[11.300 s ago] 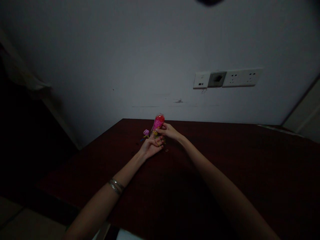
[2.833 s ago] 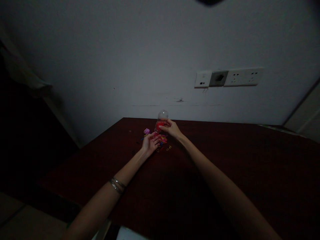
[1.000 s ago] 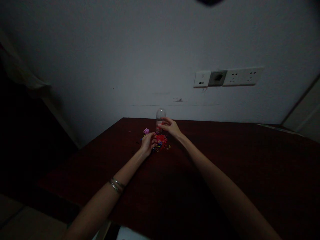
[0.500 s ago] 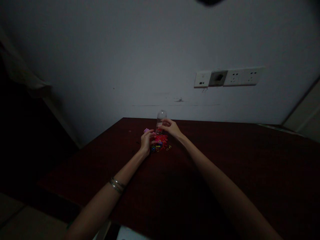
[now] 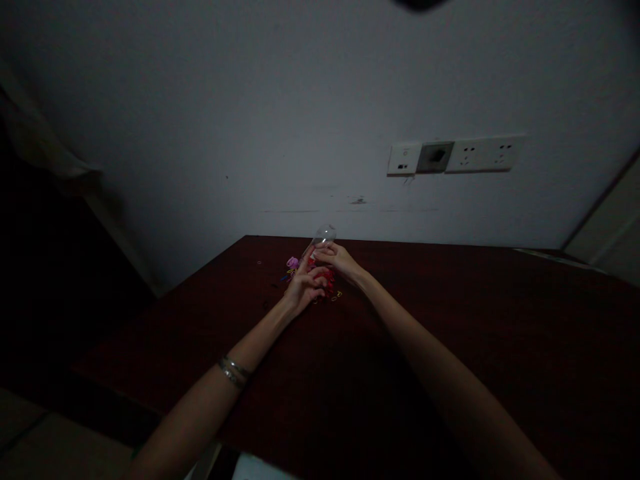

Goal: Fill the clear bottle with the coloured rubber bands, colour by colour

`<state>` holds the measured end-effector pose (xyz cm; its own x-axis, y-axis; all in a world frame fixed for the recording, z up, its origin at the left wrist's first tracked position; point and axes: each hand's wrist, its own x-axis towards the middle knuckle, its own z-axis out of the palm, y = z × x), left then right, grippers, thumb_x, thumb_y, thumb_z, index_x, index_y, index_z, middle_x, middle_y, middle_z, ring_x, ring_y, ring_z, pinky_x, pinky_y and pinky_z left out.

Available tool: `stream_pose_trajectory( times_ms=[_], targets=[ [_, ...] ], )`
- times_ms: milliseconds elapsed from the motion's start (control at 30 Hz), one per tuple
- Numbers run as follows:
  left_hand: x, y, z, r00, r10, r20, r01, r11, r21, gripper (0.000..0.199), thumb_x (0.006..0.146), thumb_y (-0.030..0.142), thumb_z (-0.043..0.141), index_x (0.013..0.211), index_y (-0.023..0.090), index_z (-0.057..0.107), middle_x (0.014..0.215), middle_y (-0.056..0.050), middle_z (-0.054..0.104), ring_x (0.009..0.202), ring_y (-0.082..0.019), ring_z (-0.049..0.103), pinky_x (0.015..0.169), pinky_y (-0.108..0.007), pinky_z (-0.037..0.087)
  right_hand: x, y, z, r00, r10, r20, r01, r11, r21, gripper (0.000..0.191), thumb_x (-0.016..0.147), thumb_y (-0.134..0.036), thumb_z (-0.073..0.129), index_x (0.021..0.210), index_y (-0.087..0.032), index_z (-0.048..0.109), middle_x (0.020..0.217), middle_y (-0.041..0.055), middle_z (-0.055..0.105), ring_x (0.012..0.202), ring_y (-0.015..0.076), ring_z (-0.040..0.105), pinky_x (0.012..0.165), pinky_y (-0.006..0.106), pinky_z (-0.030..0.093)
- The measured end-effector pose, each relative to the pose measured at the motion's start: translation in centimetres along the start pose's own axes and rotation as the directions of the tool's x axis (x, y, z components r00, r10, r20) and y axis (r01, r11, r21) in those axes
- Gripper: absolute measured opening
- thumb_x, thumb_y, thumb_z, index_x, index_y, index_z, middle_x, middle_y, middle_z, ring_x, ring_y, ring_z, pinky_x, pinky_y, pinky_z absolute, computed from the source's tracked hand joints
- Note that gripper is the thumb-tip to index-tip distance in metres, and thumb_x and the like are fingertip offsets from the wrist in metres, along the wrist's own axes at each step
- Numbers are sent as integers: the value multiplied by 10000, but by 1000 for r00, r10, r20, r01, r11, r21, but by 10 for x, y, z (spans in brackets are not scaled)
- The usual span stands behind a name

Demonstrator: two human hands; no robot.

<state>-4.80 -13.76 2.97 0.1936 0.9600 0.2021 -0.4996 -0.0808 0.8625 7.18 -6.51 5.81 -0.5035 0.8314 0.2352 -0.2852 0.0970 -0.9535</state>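
Observation:
A clear, round-ended jar point(image 5: 325, 233) leans to the right at the back of the dark red table, with some red inside its lower part. My right hand point(image 5: 337, 258) grips its near side with thumb and fingers. My left hand point(image 5: 303, 288) is just left of and below it, index finger stretched up against or close to the jar's side, other fingers loosely bent and apart. Under and around my left hand lie small coloured elastic bands, mostly a red heap point(image 5: 327, 283). A pink bunch point(image 5: 292, 262) lies to the left. The jar's lower end is hidden by my hands.
The tabletop point(image 5: 425, 320) meets a grey wall point(image 5: 240, 100) right behind the jar. Wall sockets point(image 5: 480, 155) are at the upper right. A few stray bands point(image 5: 339, 294) lie beside the heap. The room is dim.
The jar has gone from upright to tilted, its round end leaning right. My left hand has turned, its index finger now reaching up to the jar, uncovering the pink bunch.

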Motion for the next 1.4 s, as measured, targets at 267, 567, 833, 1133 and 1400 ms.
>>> stream_pose_trajectory(
  times_ms=[267, 567, 833, 1133, 1400],
  targets=[
    [7, -6, -6, 995, -60, -82, 68, 993, 100, 810, 460, -18, 414, 1212, 274, 348, 768, 6, 589, 544, -102, 542, 426, -180, 442, 3, 2, -7, 998, 32, -62, -33, 999, -25, 291, 597, -229, 700, 830, -181, 534, 807, 25, 635, 747, 157, 606, 728, 325, 482],
    [13, -8, -13, 884, 5, -467, 88, 980, 177, 525, 488, 25, 402, 993, 166, 435, 708, 10, 578, 429, -83, 509, 403, -203, 427, 8, 2, -7, 978, -104, -183, 81, 988, -133, 396, 530, -216, 714, 865, -186, 504, 779, -9, 601, 727, 142, 587, 690, 309, 472],
    [12, -6, -13, 902, 41, -431, 47, 980, 191, 428, 563, 100, 461, 982, 126, 545, 824, -67, 634, 564, -128, 590, 427, -213, 446, 12, 5, -11, 977, -143, -160, 122, 983, -134, 385, 555, -198, 699, 893, -181, 516, 784, 1, 611, 711, 135, 587, 699, 311, 475],
    [14, -6, -14, 909, 104, -404, -16, 976, 215, 295, 602, 235, 514, 845, 108, 624, 975, -127, 631, 895, -241, 598, 465, -235, 496, 8, -2, -13, 974, -70, -214, 55, 996, -77, 387, 593, -208, 691, 947, -179, 538, 862, 29, 624, 764, 150, 604, 675, 288, 485],
    [16, -8, -17, 869, 289, -402, -144, 925, 352, 237, 596, 225, 491, 751, 106, 625, 797, -90, 640, 626, -176, 612, 364, -209, 440, 6, -7, -14, 975, -50, -217, 38, 998, -59, 446, 629, -253, 678, 1033, -194, 499, 847, 28, 634, 692, 136, 593, 621, 280, 476]
  ],
)
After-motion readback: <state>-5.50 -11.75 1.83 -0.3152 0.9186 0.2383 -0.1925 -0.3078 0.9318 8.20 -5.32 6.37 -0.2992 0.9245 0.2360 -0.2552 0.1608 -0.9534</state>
